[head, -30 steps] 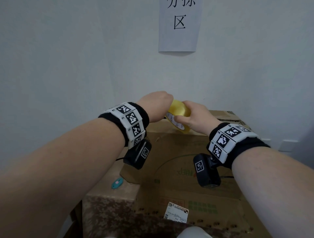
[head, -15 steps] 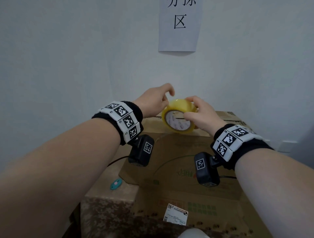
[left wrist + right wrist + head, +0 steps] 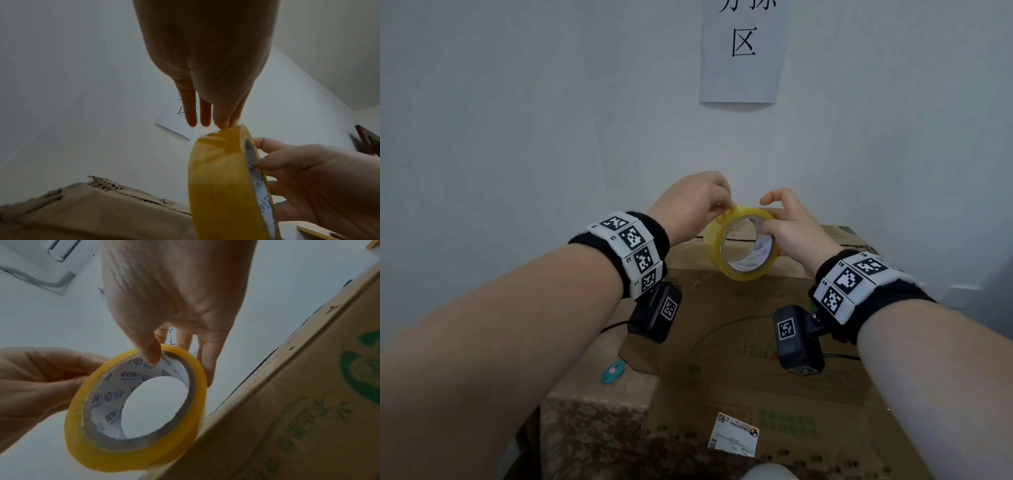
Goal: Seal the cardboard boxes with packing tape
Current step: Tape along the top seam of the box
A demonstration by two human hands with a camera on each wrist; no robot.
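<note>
Early stage: tape roll (image 3: pixel 743 244) held above cardboard box (image 3: pixel 739 329) at 12 o'clock, right hand (image 3: pixel 792 229) gripping its rim, left hand (image 3: pixel 693 205) pinching its top edge; no tape laid yet.

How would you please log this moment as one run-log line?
right hand: grips yellow packing tape roll | left hand: fingertips pinch roll's top edge | brown cardboard box: untaped
</note>
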